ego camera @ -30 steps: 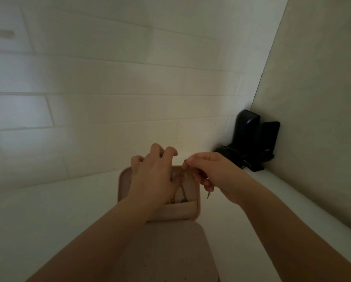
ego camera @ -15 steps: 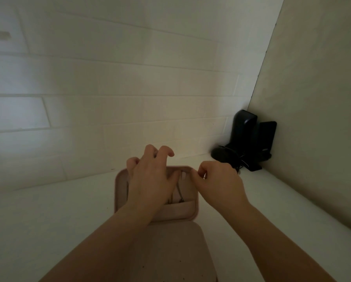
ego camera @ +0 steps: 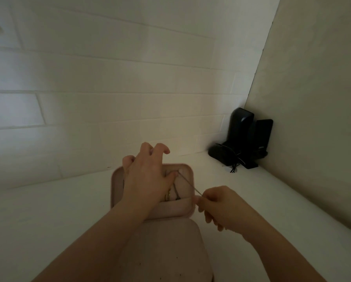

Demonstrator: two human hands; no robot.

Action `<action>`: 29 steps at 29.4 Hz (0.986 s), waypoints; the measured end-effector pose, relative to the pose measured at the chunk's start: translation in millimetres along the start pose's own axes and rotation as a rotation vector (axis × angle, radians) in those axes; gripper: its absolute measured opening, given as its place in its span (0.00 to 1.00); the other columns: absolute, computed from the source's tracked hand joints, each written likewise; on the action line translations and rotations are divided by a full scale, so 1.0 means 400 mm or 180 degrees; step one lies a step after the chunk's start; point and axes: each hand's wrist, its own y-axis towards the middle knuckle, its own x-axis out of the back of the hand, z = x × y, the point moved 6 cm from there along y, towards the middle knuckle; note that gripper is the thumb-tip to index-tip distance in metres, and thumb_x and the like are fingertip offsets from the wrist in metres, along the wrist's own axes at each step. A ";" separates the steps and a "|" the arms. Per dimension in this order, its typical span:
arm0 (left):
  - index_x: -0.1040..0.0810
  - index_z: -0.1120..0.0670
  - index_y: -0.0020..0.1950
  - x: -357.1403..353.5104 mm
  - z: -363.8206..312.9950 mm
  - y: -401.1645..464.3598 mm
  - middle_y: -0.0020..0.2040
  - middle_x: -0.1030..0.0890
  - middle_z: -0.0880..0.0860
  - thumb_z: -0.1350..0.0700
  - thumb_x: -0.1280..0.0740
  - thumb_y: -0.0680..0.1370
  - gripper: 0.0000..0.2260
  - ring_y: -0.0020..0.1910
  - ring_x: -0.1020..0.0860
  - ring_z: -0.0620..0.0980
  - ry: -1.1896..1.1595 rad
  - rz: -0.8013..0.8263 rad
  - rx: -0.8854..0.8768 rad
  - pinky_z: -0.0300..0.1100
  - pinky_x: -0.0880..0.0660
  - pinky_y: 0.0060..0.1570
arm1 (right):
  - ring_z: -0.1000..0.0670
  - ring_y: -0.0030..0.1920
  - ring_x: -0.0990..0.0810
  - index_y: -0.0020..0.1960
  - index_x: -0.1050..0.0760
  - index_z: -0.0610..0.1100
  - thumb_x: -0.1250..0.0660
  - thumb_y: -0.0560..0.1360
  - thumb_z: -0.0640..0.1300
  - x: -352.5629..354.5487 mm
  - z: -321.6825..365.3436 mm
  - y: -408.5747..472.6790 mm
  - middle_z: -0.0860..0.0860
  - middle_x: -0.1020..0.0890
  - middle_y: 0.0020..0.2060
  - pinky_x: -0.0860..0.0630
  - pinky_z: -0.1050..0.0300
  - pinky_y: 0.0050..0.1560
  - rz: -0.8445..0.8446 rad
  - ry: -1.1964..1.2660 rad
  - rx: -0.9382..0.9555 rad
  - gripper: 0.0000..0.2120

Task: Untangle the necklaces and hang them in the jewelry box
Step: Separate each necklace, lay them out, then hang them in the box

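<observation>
A thin chain [ego camera: 189,185] is pinched taut by the right hand [ego camera: 224,208]; its far end is held under the left hand [ego camera: 148,180], hiding the jewelry box [ego camera: 117,180] interior.

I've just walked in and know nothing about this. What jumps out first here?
A thin chain necklace stretched taut between two hands: the left hand over the open pink jewelry box at centre, the right hand pinching it beside the box. Black devices stand in the far right corner against the white tiled wall.

Black speakers [ego camera: 244,137] with a cable in the far-right corner of a white counter [ego camera: 48,210] — tiled wall [ego camera: 109,78] behind.
</observation>
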 end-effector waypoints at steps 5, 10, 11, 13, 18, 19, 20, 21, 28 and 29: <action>0.30 0.46 0.59 -0.001 0.005 -0.001 0.48 0.34 0.46 0.45 0.35 0.73 0.16 0.47 0.25 0.48 0.0022 -0.0171 0.0119 0.39 0.51 0.46 | 0.59 0.20 0.35 0.38 0.22 0.44 0.38 0.76 0.53 0.046 0.032 0.004 0.53 0.30 0.23 0.39 0.68 0.25 -0.0733 0.0316 0.0359 0.15; 0.29 0.47 0.57 -0.006 0.003 0.004 0.48 0.31 0.47 0.45 0.36 0.73 0.15 0.48 0.25 0.48 0.0035 -0.0248 0.0257 0.42 0.48 0.48 | 0.54 0.27 0.30 0.34 0.26 0.46 0.40 0.77 0.55 0.048 0.069 0.017 0.52 0.26 0.26 0.38 0.59 0.29 -0.1521 -0.0540 0.0519 0.18; 0.29 0.47 0.57 -0.009 0.004 0.004 0.47 0.32 0.46 0.44 0.36 0.73 0.15 0.47 0.25 0.48 0.0038 -0.0246 0.0294 0.43 0.47 0.49 | 0.54 0.26 0.32 0.30 0.30 0.47 0.41 0.77 0.55 0.045 0.075 0.014 0.52 0.30 0.24 0.40 0.58 0.28 -0.1647 -0.0800 0.0489 0.20; 0.29 0.47 0.57 -0.010 0.005 0.005 0.47 0.34 0.45 0.44 0.36 0.73 0.15 0.46 0.25 0.48 0.0015 -0.0256 0.0323 0.43 0.47 0.49 | 0.54 0.24 0.38 0.26 0.39 0.46 0.42 0.77 0.52 0.033 0.085 0.009 0.51 0.36 0.22 0.44 0.58 0.26 -0.1766 -0.1197 0.0444 0.22; 0.29 0.46 0.57 -0.007 0.003 0.006 0.47 0.33 0.46 0.45 0.34 0.72 0.16 0.45 0.25 0.48 -0.0082 -0.0208 0.0330 0.42 0.47 0.48 | 0.54 0.25 0.38 0.25 0.40 0.46 0.42 0.74 0.49 -0.004 0.098 0.011 0.52 0.37 0.23 0.46 0.58 0.26 -0.1531 -0.1279 0.0326 0.20; 0.29 0.46 0.57 -0.005 0.002 0.005 0.47 0.33 0.46 0.45 0.34 0.71 0.16 0.44 0.26 0.48 -0.0121 -0.0219 0.0314 0.41 0.48 0.48 | 0.53 0.25 0.37 0.26 0.40 0.46 0.42 0.74 0.49 -0.010 0.097 0.013 0.52 0.36 0.23 0.45 0.58 0.26 -0.1449 -0.1251 0.0297 0.19; 0.29 0.46 0.57 -0.003 0.000 0.005 0.47 0.33 0.46 0.45 0.33 0.71 0.16 0.43 0.26 0.47 -0.0144 -0.0231 0.0290 0.41 0.48 0.47 | 0.53 0.26 0.36 0.26 0.40 0.47 0.41 0.73 0.49 -0.014 0.094 0.014 0.52 0.35 0.24 0.45 0.58 0.26 -0.1391 -0.1209 0.0271 0.19; 0.29 0.46 0.57 -0.001 -0.001 0.004 0.47 0.33 0.46 0.45 0.32 0.71 0.17 0.43 0.26 0.47 -0.0142 -0.0227 0.0260 0.40 0.49 0.47 | 0.53 0.26 0.36 0.26 0.39 0.47 0.40 0.73 0.49 -0.015 0.090 0.016 0.52 0.35 0.23 0.45 0.58 0.26 -0.1362 -0.1159 0.0255 0.19; 0.32 0.45 0.61 0.007 -0.004 -0.006 0.49 0.35 0.46 0.47 0.31 0.69 0.21 0.47 0.26 0.46 -0.0038 -0.0032 0.0022 0.39 0.50 0.47 | 0.53 0.23 0.33 0.28 0.26 0.40 0.37 0.74 0.47 -0.031 0.012 0.012 0.49 0.29 0.22 0.35 0.60 0.28 -0.0415 -0.0228 0.0099 0.18; 0.33 0.45 0.62 0.007 -0.007 -0.010 0.50 0.36 0.45 0.47 0.30 0.69 0.23 0.47 0.26 0.45 0.0018 0.0015 -0.0059 0.39 0.51 0.47 | 0.53 0.24 0.29 0.32 0.22 0.40 0.36 0.75 0.47 -0.031 -0.005 0.002 0.49 0.25 0.24 0.31 0.60 0.28 -0.0132 0.0062 -0.0018 0.16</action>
